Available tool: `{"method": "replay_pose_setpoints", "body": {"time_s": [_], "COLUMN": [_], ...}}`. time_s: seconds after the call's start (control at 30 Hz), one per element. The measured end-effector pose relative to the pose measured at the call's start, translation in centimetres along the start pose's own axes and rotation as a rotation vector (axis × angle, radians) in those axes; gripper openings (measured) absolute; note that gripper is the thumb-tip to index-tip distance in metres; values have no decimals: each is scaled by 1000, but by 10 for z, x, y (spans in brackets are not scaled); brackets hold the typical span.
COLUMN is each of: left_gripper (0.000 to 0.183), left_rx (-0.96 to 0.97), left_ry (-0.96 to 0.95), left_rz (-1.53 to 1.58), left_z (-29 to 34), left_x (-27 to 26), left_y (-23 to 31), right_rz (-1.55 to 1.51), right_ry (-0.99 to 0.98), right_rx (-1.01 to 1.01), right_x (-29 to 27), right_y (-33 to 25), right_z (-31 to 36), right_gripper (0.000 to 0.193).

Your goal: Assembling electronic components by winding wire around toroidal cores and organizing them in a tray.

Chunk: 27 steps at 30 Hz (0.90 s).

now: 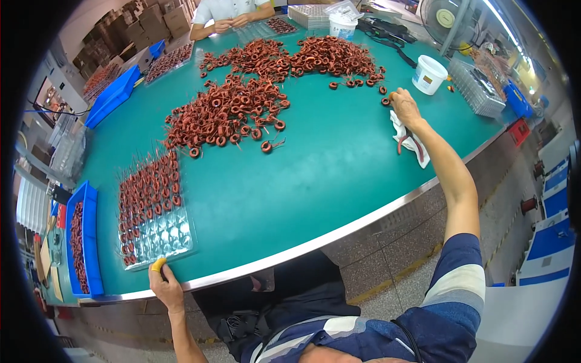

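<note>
My left hand (166,289), a yellow cover on one finger, is closed at the near edge of a clear plastic tray (186,241). Rows of red ring coils with wire leads (150,187) fill the far part of this tray; its near right pockets hold none. My right arm reaches out over the green table. At its end my right hand (405,109) has its fingertips pinched at a single red ring coil (385,101). A white cloth (417,147) with red-handled pliers (402,144) on it lies just below that hand.
Heaps of red coils (227,112) cover the table's middle and far side. A white bucket (430,75) and stacked clear trays (475,88) stand at the right. Blue bins (91,236) line the left. Across the table, another person's hands (233,23) are over a tray.
</note>
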<state>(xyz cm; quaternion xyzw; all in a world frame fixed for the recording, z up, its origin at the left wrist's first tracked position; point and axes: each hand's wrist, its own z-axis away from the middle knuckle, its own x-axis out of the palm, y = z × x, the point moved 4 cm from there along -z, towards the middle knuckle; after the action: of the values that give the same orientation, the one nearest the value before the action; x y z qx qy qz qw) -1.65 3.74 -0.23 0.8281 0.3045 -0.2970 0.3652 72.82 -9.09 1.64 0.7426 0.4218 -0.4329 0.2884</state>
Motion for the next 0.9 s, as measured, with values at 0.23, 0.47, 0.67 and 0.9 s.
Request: {"method": "replay_pose_setpoints", "body": {"time_s": [0.23,0.47,0.67,0.9], "left_gripper": [14,29,36,28], "left_rx": [-29,-254,-92,-175], "left_ry": [1,-105,-372,-247], "left_rz": [105,882,1361,1465], "left_z": [-2,0,-15,-8], "left_x": [-3,8,54,24], "left_y": [4,108,182,133], "right_rz": [-111,-436,-601,-1087], "right_ry": [252,502,622,340], "right_rx": [-307,-703,-910,-577], "right_x": [-56,-165,-198,-200], "right_y": [-61,-267,-374,-415], "right_z": [8,70,125,145], "right_gripper": [8,20,26,47]}}
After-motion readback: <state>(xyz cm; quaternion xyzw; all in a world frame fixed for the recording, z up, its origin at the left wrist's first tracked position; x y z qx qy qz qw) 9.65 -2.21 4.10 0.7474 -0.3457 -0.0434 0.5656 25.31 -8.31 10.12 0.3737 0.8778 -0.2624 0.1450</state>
